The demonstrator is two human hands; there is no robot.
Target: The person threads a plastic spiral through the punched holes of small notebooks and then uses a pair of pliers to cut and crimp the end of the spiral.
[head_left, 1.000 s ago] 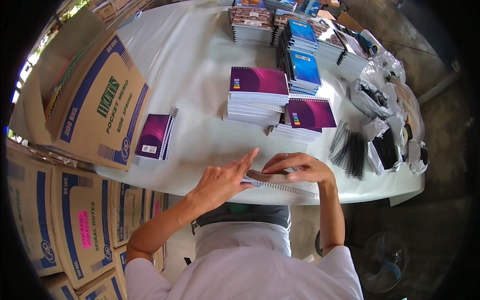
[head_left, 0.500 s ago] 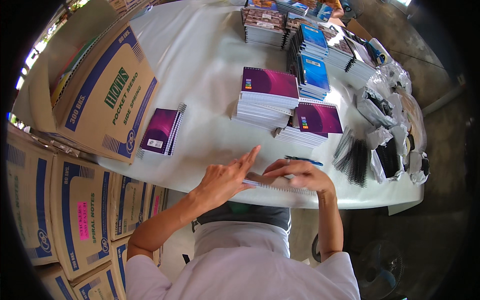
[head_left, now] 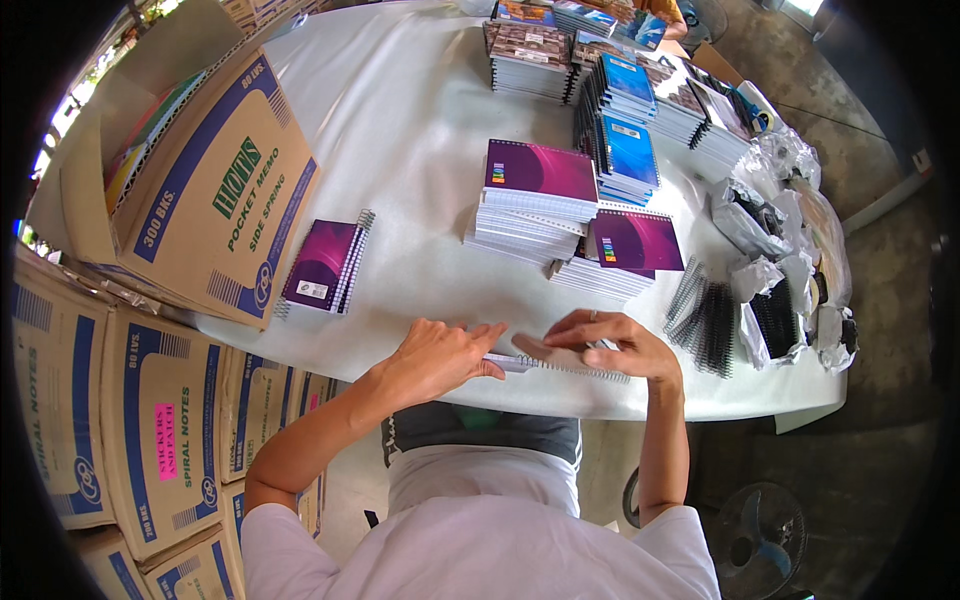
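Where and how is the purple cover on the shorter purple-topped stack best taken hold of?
The cover is probably best pinched at its near right corner, coming from the right. That corner appears to jut past the white sheets below, leaving room above and beneath, while the taller stack crowds its left side.

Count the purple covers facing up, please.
3: one cover beside the carton, one atop the tall stack, one atop the shorter stack. More may be hidden.
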